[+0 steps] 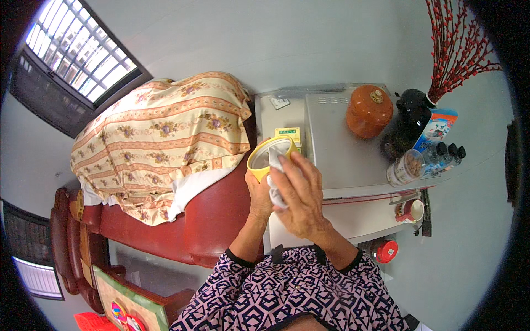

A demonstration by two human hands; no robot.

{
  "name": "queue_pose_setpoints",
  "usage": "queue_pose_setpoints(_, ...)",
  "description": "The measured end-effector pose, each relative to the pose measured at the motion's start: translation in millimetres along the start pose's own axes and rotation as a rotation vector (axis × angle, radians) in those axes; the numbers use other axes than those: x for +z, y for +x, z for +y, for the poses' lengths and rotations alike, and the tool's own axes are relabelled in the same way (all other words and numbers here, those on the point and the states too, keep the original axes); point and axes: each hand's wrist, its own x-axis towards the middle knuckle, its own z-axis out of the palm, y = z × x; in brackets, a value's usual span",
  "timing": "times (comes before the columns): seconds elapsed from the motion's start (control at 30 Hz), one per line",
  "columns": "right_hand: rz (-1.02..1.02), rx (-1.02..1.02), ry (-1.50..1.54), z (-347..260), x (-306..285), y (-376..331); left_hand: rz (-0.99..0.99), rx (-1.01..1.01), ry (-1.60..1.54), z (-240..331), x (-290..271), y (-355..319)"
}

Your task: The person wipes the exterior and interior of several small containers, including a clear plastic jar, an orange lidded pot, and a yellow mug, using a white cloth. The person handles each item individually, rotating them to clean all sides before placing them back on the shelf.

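Observation:
In front of my body, my left hand (258, 197) is closed around a round, yellow-rimmed container (254, 170), tilted so that its pale inside shows. My right hand (303, 194) pinches a white cloth or tissue (276, 196). Part of that cloth reaches over the rim into the container's mouth. The right fingers lie at the rim's right side, hiding some of the container. Just beyond it, a small yellow-green box (289, 133) rests on the white table (270, 117).
A grey metal box-like unit (331, 157) bears an orange lidded pot (367, 115), a black vase (412, 105) with red-berried branches, black-capped bottles (440, 160) and a clear jar (404, 168). Lower right are a red cup (409, 211) and red-lidded jar (385, 251). Left stands a red sofa (218, 215) under floral cloth (165, 143).

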Motion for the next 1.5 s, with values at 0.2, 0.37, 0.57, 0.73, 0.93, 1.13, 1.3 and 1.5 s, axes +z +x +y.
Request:
queue_pose_setpoints(0.2, 0.104, 0.236, 0.489, -30.8, 14.4, 26.0, -0.087, 0.219, 0.01, 38.6, -26.4, -46.2)
queue_pose_setpoints(0.37, -0.024, 0.76, 1.162, -45.6, 48.3, 25.7, -0.131, 0.394, 0.153, 63.1, -56.8, -77.0)
queue_pose_setpoints(0.57, -0.027, 0.211, 0.608, -110.2, 76.2, -9.4, 0.062, 0.377, 0.105, 90.4, -104.8, -106.6)
queue_pose_setpoints(0.73, -0.078, -0.048, 0.281, -156.5, 90.5, -46.2, 0.199, 0.398, 0.109, 111.3, -140.4, -115.3)
queue_pose_setpoints(0.93, 0.063, -0.223, 0.23, -184.8, 112.5, -61.1, 0.177, 0.254, -0.069, 108.0, -199.7, -121.6)
queue_pose_setpoints(1.13, -0.004, 0.149, 0.596, -192.2, 120.9, -19.6, 0.138, 0.314, -0.135, 122.7, -200.7, -143.6)
queue_pose_setpoints(1.3, -0.307, 0.386, 0.849, -168.6, 147.4, -26.8, 0.132, 0.431, 0.015, 134.5, -211.1, -155.5)
queue_pose_setpoints(1.5, -0.01, 0.365, 0.829, -201.9, 149.3, -59.2, 0.203, 0.496, -0.021, 134.5, -222.2, -138.3)
